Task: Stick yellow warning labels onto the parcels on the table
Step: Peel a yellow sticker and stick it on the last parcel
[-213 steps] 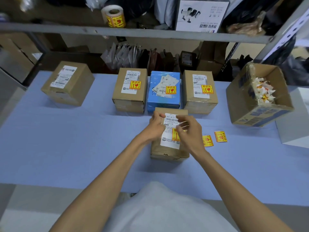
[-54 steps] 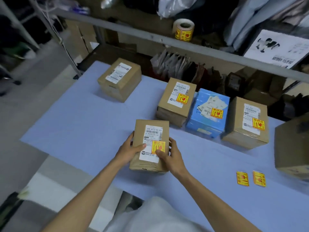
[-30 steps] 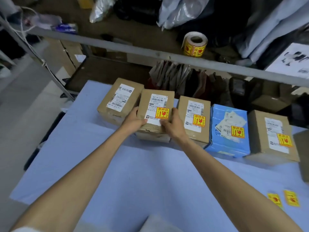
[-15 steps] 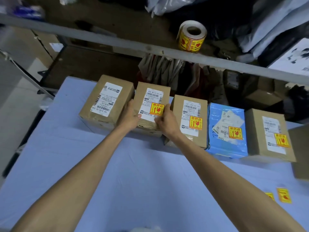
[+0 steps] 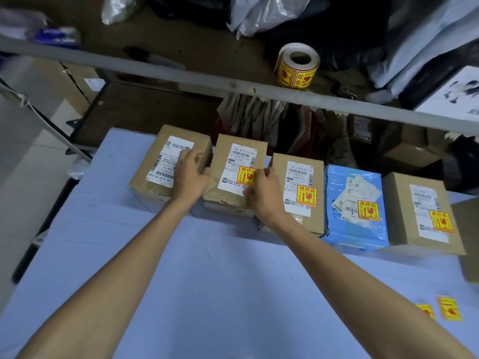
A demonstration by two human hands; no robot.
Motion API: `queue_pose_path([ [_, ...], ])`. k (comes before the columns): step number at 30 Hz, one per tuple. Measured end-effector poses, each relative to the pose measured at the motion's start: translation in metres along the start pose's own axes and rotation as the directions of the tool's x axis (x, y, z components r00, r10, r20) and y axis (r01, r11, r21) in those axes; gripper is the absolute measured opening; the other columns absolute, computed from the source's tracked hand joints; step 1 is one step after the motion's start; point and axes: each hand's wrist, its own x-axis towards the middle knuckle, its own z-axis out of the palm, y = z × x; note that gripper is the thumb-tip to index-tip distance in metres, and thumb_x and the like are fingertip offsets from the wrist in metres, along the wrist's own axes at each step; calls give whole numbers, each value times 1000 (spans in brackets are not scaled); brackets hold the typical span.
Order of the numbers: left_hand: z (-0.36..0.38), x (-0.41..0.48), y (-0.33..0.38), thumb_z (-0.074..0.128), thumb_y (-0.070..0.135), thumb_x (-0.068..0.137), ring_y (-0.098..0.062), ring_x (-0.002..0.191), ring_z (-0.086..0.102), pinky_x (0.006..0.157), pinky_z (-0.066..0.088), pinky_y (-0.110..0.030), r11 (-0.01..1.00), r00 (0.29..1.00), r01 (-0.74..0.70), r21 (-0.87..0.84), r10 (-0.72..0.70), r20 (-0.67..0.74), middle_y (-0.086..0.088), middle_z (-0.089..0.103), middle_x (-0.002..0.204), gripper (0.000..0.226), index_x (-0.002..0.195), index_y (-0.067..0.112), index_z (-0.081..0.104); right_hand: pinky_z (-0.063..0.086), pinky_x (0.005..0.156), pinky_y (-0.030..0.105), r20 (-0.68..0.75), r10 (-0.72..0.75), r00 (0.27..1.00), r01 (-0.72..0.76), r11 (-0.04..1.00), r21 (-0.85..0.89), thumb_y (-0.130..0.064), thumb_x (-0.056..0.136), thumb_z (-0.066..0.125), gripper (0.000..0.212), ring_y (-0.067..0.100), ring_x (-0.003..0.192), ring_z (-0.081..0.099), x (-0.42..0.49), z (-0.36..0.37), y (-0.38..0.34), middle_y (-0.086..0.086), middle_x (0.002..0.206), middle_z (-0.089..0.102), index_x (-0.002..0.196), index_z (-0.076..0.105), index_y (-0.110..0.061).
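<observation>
Five parcels stand in a row at the back of the blue table [image 5: 207, 286]. The leftmost brown parcel [image 5: 160, 156] has only a white shipping label. The second brown parcel [image 5: 221, 158], the third brown parcel [image 5: 300, 203], the blue parcel [image 5: 350, 229] and the right brown parcel [image 5: 420, 216] each carry a yellow warning label. My left hand [image 5: 189, 174] lies flat with spread fingers on the leftmost parcel. My right hand [image 5: 261, 189] grips the second parcel's right edge beside its yellow label [image 5: 245, 174]. Two loose yellow labels [image 5: 449, 312] lie at the table's right.
A roll of yellow labels [image 5: 298, 66] sits on the shelf behind a grey rail [image 5: 181, 76] above the parcels. Bags and paper envelopes fill the shelf and the gap behind the table. A cardboard box [image 5: 470, 255] pokes in at the right edge.
The labelled parcel went from the table's front into the row between two brown parcels. My left hand then left it and moved onto the unlabelled leftmost parcel; my right hand stays on it.
</observation>
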Motion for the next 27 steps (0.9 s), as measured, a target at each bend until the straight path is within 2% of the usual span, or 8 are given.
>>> queue_pose_path([
  [2,-15,9,-5,67,16,83,-29,129,40,105,36,-41,989,996,16,146,-3,-91,-10,41,138,54,133,13,47,45,97,39,-30,-48,998,45,995,-83,-6,85,62,46,33,122,40,-2,1,-4,17,135,40,127,46,-2],
  [5,-34,24,-26,75,41,75,-40,132,26,109,24,-48,906,970,244,346,-223,-98,-20,28,144,87,142,11,29,41,101,38,-20,-140,990,137,984,-112,-6,83,64,52,32,127,34,-9,3,-13,14,141,36,131,43,-4],
  [11,-58,40,-47,79,55,65,-41,131,32,106,26,-51,873,928,341,348,-371,22,-23,32,141,105,142,11,24,45,95,40,-3,-231,973,231,973,11,-1,82,62,47,32,116,45,-21,15,-34,14,132,44,127,49,-2],
  [14,-67,37,-58,79,57,65,-42,131,32,106,27,-51,847,903,392,358,-429,26,-23,31,142,103,139,10,26,48,90,39,81,-263,961,251,959,132,-5,86,61,39,31,108,53,-30,21,-46,15,124,50,124,51,-2],
  [17,-86,27,-82,79,60,63,-41,136,24,110,24,-50,790,828,495,361,-555,78,-21,28,147,108,143,10,25,47,87,36,186,-300,936,266,946,187,-8,87,59,33,33,103,57,-41,32,-59,16,117,55,120,54,-2],
  [22,-106,-11,-111,87,36,63,-33,119,53,96,46,-41,815,788,526,243,-574,223,-13,57,129,83,125,2,45,42,93,35,401,-242,884,117,943,311,-27,89,61,63,35,120,50,-69,57,-86,18,134,49,139,32,-3],
  [25,-108,-51,-101,84,19,70,-28,106,60,87,50,-37,831,786,531,163,-555,272,-8,61,116,60,116,4,48,44,97,41,404,-148,903,-20,924,382,-50,76,60,90,36,124,47,-88,69,-90,17,139,46,144,22,-7],
  [27,-108,-79,-91,75,9,80,-24,89,63,79,54,-38,820,754,567,82,-556,348,-8,65,98,28,98,7,54,41,98,42,409,-88,908,-69,932,355,-41,79,66,89,38,125,41,-100,71,-82,18,139,41,147,16,-11],
])
